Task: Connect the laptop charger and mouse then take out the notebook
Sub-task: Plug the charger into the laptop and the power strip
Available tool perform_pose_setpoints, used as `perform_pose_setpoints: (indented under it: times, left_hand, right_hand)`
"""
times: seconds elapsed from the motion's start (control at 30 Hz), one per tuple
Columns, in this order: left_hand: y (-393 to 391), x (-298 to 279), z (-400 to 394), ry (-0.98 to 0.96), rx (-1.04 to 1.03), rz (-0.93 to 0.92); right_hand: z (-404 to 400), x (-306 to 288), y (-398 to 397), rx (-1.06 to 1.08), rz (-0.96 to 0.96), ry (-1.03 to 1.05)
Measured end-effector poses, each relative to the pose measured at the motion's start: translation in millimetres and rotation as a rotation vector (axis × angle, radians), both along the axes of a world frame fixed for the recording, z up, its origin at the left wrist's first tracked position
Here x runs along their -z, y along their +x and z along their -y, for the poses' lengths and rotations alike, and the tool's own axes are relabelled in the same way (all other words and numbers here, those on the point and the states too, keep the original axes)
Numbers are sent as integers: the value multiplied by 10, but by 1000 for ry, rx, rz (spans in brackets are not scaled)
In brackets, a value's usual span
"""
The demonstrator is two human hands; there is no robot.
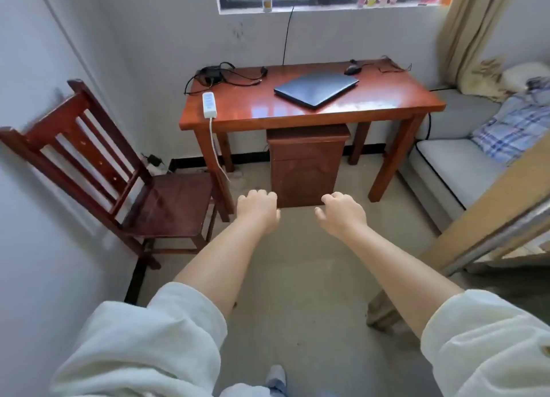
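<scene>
A closed dark laptop lies on the red-brown wooden desk. The black charger brick with tangled cables sits at the desk's back left corner. A black mouse with its cable rests behind the laptop at the back right. A white power strip lies at the desk's left edge, its cord hanging to the floor. My left hand and my right hand are stretched out in front of me, well short of the desk, fingers curled and holding nothing. No notebook is visible.
A small wooden cabinet stands under the desk. A wooden chair stands against the left wall. A bed with a plaid cloth and a wooden frame fills the right. Bare floor lies between me and the desk.
</scene>
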State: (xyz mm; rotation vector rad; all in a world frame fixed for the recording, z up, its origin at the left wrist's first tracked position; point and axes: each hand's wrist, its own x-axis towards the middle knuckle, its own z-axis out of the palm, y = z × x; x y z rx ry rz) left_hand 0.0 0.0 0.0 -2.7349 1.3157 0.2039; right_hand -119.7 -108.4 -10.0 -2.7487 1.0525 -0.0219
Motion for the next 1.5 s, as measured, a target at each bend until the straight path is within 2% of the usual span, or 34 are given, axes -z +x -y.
perform_pose_setpoints:
  times: [0.2, 0.4, 0.6, 0.8, 0.97, 1.07, 1.13, 1.27, 1.37, 1.5]
  left_hand:
    - [1033, -14, 1399, -19, 4, -58]
    - [2053, 114, 2949, -27, -23, -78]
    - [2987, 148, 4156, 2, -116, -97]
    - [3897, 434, 4945, 31, -247, -161]
    - [4543, 755, 5572, -59, -392, -282]
    - [4862, 930, 5899, -122, -554, -363]
    - [4961, 1013, 6060, -151, -695, -387]
    - [5124, 1141, 6225, -170, -857, -313]
    - [5188, 1217, 6293, -191, -1064, -446]
    - [5040, 1285, 6380, -190, -1206, -585]
  right_hand:
    - [1434, -32, 872, 107, 36, 15]
    - [3126, 125, 1791, 127, 46, -52]
    - [4645, 137, 2636, 115, -1, 1]
    - [5768, 295, 3558, 107, -45, 81]
    - [6643, 485, 4143, 159, -125, 82]
    - [7156, 561, 4519, 182, -176, 91]
    - [7438, 621, 4703, 192, -215, 107]
    - [7811, 798, 5070, 175, -234, 162]
    - [7972, 911, 5317, 191, -225, 175]
    - [8212, 999, 5551, 259, -163, 289]
